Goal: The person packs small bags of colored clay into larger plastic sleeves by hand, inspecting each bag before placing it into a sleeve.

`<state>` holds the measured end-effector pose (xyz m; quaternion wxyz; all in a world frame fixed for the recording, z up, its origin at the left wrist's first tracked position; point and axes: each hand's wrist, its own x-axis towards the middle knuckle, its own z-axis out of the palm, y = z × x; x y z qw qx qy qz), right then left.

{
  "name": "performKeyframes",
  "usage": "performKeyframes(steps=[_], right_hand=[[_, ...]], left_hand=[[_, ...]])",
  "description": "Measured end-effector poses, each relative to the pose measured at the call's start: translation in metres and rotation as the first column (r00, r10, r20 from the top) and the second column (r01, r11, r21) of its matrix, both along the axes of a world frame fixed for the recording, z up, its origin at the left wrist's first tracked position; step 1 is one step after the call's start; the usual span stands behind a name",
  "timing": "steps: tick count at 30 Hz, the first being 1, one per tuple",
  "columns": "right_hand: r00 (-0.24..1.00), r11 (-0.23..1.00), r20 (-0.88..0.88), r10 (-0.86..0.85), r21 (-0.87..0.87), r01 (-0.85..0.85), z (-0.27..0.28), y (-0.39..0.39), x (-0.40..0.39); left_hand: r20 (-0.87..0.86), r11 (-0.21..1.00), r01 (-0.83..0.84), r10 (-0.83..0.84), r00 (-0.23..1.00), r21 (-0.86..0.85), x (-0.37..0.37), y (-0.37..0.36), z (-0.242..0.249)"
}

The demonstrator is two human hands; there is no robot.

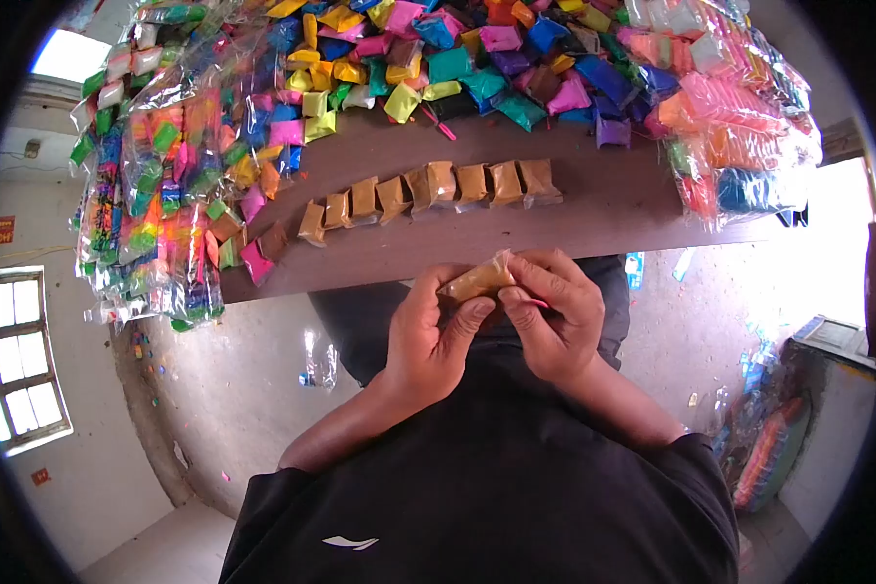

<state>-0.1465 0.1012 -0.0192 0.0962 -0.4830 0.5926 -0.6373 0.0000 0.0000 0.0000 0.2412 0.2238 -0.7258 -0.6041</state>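
Just in front of the table's near edge, my left hand [433,336] and my right hand [557,310] hold a tan wrapped packet [479,282] between them. My left thumb presses its lower side; my right thumb and fingers pinch its right end, where clear wrapper sticks up. A bit of something pink [538,303] shows beside my right thumb. Beyond my hands, a row of several similar tan packets [441,181] lies side by side on the brown table [380,255].
Many colourful packets [448,66] are heaped at the table's back. Clear bags of packets stand at the left [151,219] and right [735,127]. Loose pink and brown packets lie near the left front edge. Plastic scraps are on the floor [224,419].
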Motion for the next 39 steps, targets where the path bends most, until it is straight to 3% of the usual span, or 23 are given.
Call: performKeyframes(steps=[2,5,8,12,14,15,17,20,27,29,33,35,37,39], right_hand=[[0.999,1.0,0.047,-0.028,0.003,0.028,0.004,0.0,-0.001],[0.996,0.994,0.048,-0.073,-0.074,0.077,-0.005,-0.003,0.004],[0.992,0.991,0.009,-0.123,-0.056,0.124,-0.004,-0.002,0.007],[0.993,0.993,-0.021,-0.119,-0.025,0.118,-0.002,-0.001,0.002],[0.919,0.983,0.358,-0.164,0.133,0.124,0.005,-0.001,0.007],[0.918,0.983,0.359,-0.166,0.133,0.126,0.008,-0.002,0.009],[0.736,0.994,0.67,-0.095,0.104,0.034,0.012,-0.003,0.013],[0.779,0.986,0.615,-0.119,0.162,0.022,0.01,-0.003,0.011],[0.884,0.981,0.465,-0.053,0.191,-0.041,-0.001,-0.005,0.004],[0.686,0.999,0.726,-0.035,0.05,-0.002,0.002,-0.013,0.012],[0.675,0.997,0.735,-0.061,0.006,0.083,-0.008,-0.01,0.028],[0.808,0.981,0.571,-0.141,0.192,0.035,-0.034,-0.004,0.029],[0.815,0.974,0.558,-0.154,0.226,0.029,-0.048,-0.01,0.026],[0.887,0.928,0.376,-0.267,0.347,0.132,-0.058,-0.017,0.019]], left_hand=[[-0.036,0.996,0.026,-0.023,0.999,0.09,-0.002,-0.002,0.0],[-0.028,1.0,0.023,-0.022,0.999,0.007,-0.007,-0.001,-0.001],[-0.03,0.996,0.036,-0.034,0.999,0.084,-0.007,0.001,0.0],[-0.1,0.999,0.038,-0.034,0.994,0.039,-0.005,0.005,-0.005],[-0.219,1.0,-0.004,0.008,0.976,0.02,-0.007,0.009,-0.005],[-0.218,1.0,-0.002,0.006,0.976,0.02,-0.006,0.007,-0.006],[-0.236,1.0,0.03,-0.03,0.971,-0.004,-0.001,0.001,-0.008],[-0.201,0.989,0.0,0.029,0.979,0.145,0.001,-0.005,-0.003],[-0.196,0.995,-0.102,0.103,0.975,0.017,-0.001,0.002,-0.008],[-0.178,0.975,-0.222,0.218,0.96,-0.002,-0.004,0.003,-0.016],[-0.187,0.95,-0.31,0.297,0.937,-0.045,-0.01,-0.003,-0.039],[-0.229,0.925,-0.38,0.371,0.9,0.008,-0.017,-0.002,-0.05],[-0.159,0.92,-0.391,0.382,0.91,-0.027,-0.018,-0.002,-0.069],[-0.096,0.913,-0.402,0.396,0.913,-0.063,-0.019,-0.003,-0.088]])
